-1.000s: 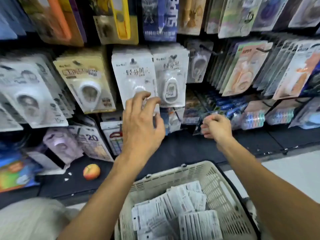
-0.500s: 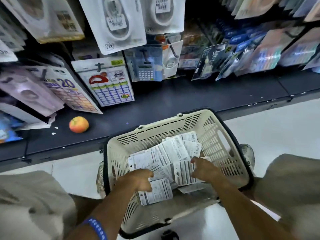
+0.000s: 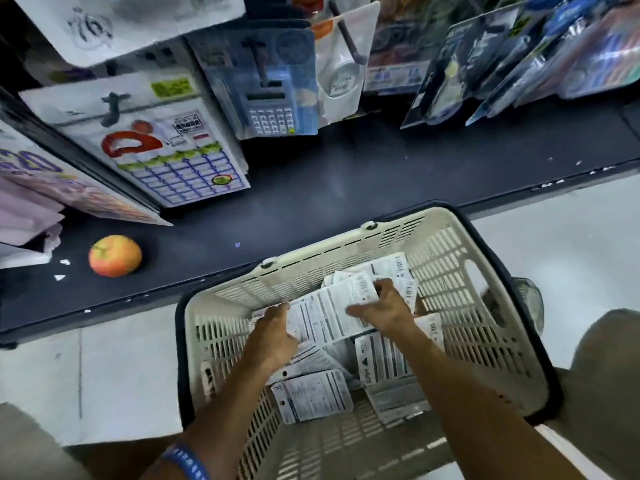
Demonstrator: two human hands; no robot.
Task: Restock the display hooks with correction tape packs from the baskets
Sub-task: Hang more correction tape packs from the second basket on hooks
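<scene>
Both my hands are down in the cream basket (image 3: 460,258), my left hand (image 3: 273,336) and right hand (image 3: 384,311) gripping opposite edges of a stack of correction tape packs (image 3: 325,315), fingertips hidden underneath.

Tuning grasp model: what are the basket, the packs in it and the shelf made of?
Basket: looks like moulded cream plastic, matte, with slotted walls and a dark rim.
Packs: seemingly printed white card backs with barcodes; fronts are hidden. Both hands, left hand and right hand, grip them.
Shelf: dark, matte, probably painted metal or laminate; cannot tell which.
</scene>
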